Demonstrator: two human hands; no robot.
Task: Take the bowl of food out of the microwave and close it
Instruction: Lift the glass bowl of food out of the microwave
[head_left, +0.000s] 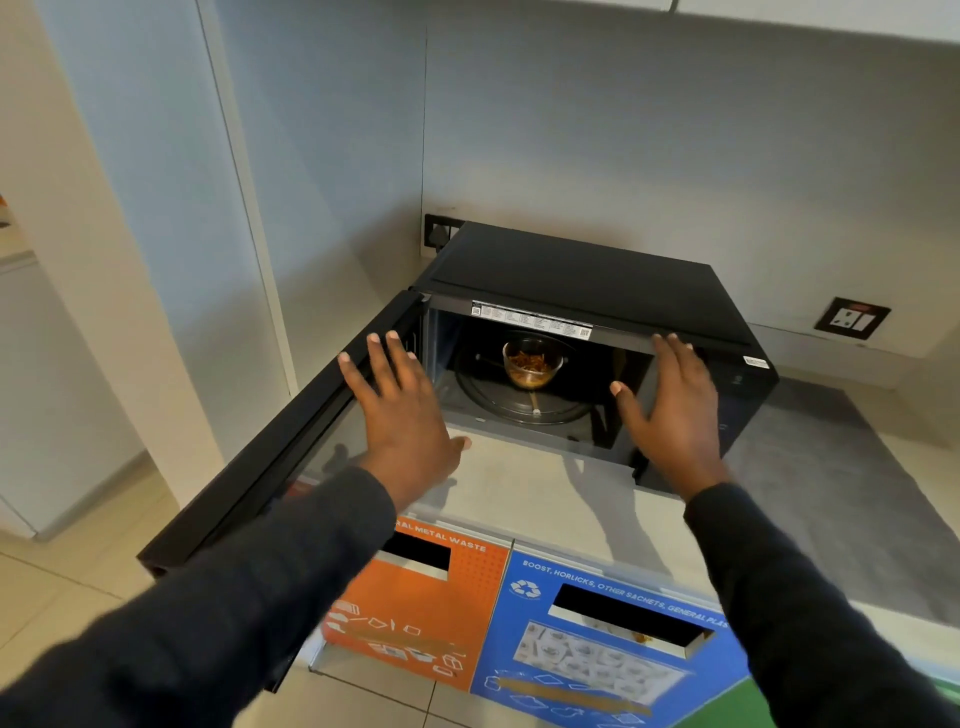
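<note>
A black microwave (597, 275) stands on a grey counter with its door (270, 457) swung wide to the left. Inside, a clear glass bowl (531, 364) of orange-brown food sits on the turntable (498, 400). My left hand (400, 410) hovers flat with fingers spread in front of the cavity's left side, beside the door. At the cavity's right side my right hand (670, 405) is also spread, fingertips near the top frame. Both hands hold nothing and are apart from the bowl.
Below the counter front are an orange waste-bin panel (421, 623) and a blue one (613, 649) with slots. A wall socket (852, 318) sits at the right, another socket (439, 231) behind the microwave. Counter (524, 493) extends right of the microwave. A white wall stands to the left.
</note>
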